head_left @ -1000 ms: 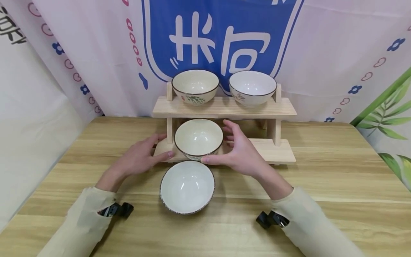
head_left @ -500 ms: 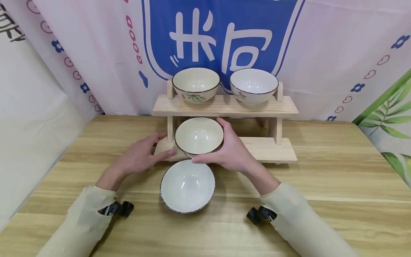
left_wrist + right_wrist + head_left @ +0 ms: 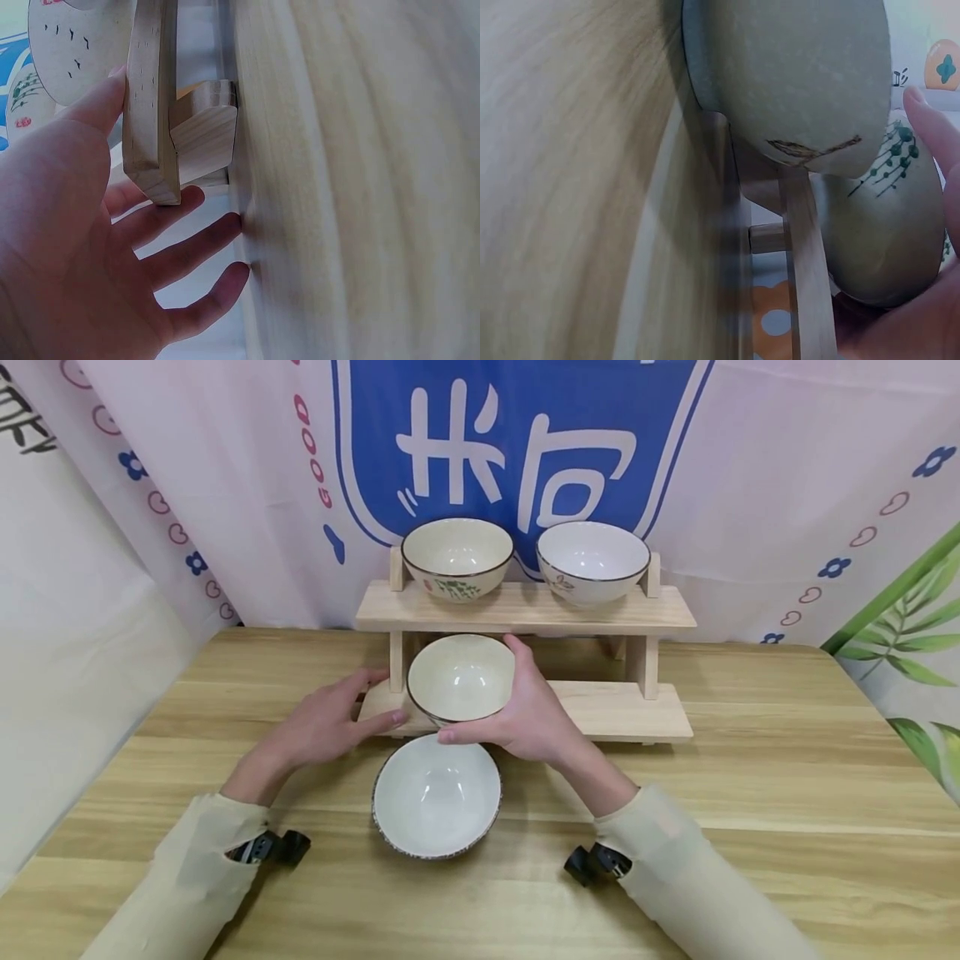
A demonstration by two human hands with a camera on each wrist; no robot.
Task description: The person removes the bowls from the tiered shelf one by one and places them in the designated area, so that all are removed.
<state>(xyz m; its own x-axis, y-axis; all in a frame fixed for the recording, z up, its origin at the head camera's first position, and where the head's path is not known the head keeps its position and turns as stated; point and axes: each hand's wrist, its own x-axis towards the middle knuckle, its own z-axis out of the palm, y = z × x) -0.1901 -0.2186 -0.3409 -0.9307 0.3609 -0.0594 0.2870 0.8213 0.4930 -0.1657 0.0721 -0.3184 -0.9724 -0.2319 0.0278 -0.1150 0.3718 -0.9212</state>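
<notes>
A cream bowl with a dark rim [image 3: 457,681] sits on the left part of the lower tier of a two-tier wooden stand [image 3: 622,710]. My right hand [image 3: 528,714] grips this bowl from the right, thumb along its front and fingers behind. Green leaf drawings mark its side in the right wrist view. At the stand's left end, my left hand [image 3: 322,722] holds the lower board [image 3: 150,112], with the thumb above and the other fingers below and beside it. Just in front of the stand, a larger white bowl with a speckled rim [image 3: 437,802] rests on the table.
On the upper tier stand a cream bowl with green leaves [image 3: 457,560] and a white bowl [image 3: 592,564]. A printed curtain [image 3: 750,485] hangs right behind the stand. The wood-grain table [image 3: 787,777] extends to both sides.
My right hand has moved left and wrapped round the cream bowl's right side, its thumb sliding further across the front. The left hand and the bowls stay about where they were.
</notes>
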